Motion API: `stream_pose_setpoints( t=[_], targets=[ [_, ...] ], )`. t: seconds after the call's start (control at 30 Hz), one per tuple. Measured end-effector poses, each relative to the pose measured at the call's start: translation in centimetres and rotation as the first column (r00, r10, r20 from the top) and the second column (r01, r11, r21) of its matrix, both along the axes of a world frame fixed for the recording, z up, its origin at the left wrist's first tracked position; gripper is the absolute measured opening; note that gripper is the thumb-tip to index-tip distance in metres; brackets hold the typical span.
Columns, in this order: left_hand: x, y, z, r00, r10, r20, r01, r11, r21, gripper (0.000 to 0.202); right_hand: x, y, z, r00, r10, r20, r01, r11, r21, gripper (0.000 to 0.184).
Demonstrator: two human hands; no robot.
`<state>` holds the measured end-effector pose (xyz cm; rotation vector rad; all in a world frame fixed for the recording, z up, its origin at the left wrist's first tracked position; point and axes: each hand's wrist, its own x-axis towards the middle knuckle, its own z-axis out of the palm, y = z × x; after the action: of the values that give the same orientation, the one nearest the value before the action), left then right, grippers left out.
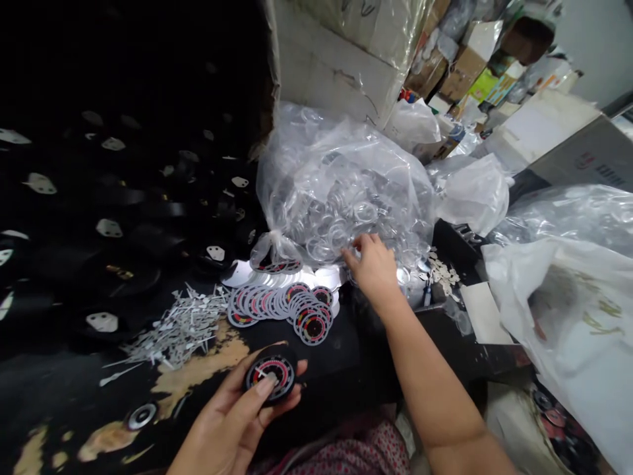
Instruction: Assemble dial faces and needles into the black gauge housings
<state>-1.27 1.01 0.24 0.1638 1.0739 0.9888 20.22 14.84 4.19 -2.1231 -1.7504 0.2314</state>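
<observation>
My left hand (pixel 237 409) holds a round black dial (pixel 271 377) with red and white markings, thumb pressed on its face where a small white pointer lies. My right hand (pixel 373 267) reaches forward to the base of a clear plastic bag (pixel 341 185) full of transparent rings, fingers curled at the plastic; what they pinch is hidden. Between the hands a fanned row of matching dial discs (pixel 287 305) lies on the black table (pixel 346 349). A heap of small white pointers (pixel 178 328) sits left of the discs.
Black round housings with white plates (pixel 109 228) are piled at the left. A large white plastic bag (pixel 578 330) stands at the right, more clear bags (pixel 568 214) behind it. Cardboard boxes (pixel 465 66) are stacked at the back.
</observation>
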Motion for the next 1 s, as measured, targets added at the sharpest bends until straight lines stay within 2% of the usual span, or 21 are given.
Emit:
stream_pose_setpoints(
  t=[0.07,0.17,0.33,0.4,0.47,0.53,0.6,0.63,0.7,0.8,0.9,1.0],
  targets=[
    [-0.1,0.1,0.3,1.0,0.006,0.01,-0.006,1.0,-0.014,0.032,0.2,0.3,-0.4,0.999,0.013,-0.036,-0.013,1.0,0.01,0.013],
    [-0.1,0.3,0.8,0.999,0.037,0.036,-0.035,0.998,-0.048,0.037,1.0,0.0,-0.6,0.993,0.018,-0.12,-0.012,0.999,0.047,0.014],
    [0.0,0.6,1.2,0.997,0.043,0.071,-0.039,0.997,-0.065,0.04,3.2,-0.6,0.0,0.967,0.023,-0.253,0.012,0.991,0.134,0.014],
    [0.0,0.7,1.1,0.994,0.051,0.096,-0.045,0.997,-0.062,0.04,2.9,-1.7,0.4,0.953,0.011,-0.301,0.052,0.978,0.201,0.013],
    [0.0,0.8,1.2,0.988,0.054,0.145,-0.043,0.996,-0.074,0.034,1.3,-3.6,0.8,0.904,0.072,-0.422,0.035,0.97,0.241,0.019],
    [0.0,0.8,1.3,0.981,0.046,0.189,-0.028,0.995,-0.095,0.025,-1.3,-6.1,1.1,0.788,0.225,-0.573,-0.132,0.971,0.2,0.023],
    [-0.1,0.8,1.4,0.98,0.039,0.198,-0.027,0.998,-0.064,0.026,-3.9,-8.5,1.2,0.665,0.386,-0.639,-0.38,0.912,0.156,0.022],
    [-0.1,0.7,1.4,0.983,0.037,0.179,-0.034,0.999,-0.018,0.029,-5.0,-9.5,1.2,0.64,0.446,-0.626,-0.466,0.873,0.145,0.024],
    [-0.2,0.6,1.4,0.994,0.026,0.102,-0.034,0.996,0.08,0.032,-6.5,-10.6,1.2,0.65,0.517,-0.558,-0.544,0.828,0.133,0.03],
    [-0.5,0.4,1.3,0.999,-0.017,-0.039,0.024,0.979,0.2,0.033,-7.2,-10.7,1.3,0.67,0.535,-0.515,-0.58,0.81,0.088,0.031],
    [-0.7,0.2,1.4,0.982,-0.068,-0.179,0.116,0.954,0.275,0.036,-7.4,-10.0,1.5,0.694,0.515,-0.503,-0.548,0.831,0.094,0.023],
    [-0.6,0.0,2.0,0.967,-0.09,-0.238,0.16,0.942,0.296,0.034,-8.1,-9.6,1.5,0.796,0.518,-0.313,-0.504,0.854,0.129,0.04]
  ],
)
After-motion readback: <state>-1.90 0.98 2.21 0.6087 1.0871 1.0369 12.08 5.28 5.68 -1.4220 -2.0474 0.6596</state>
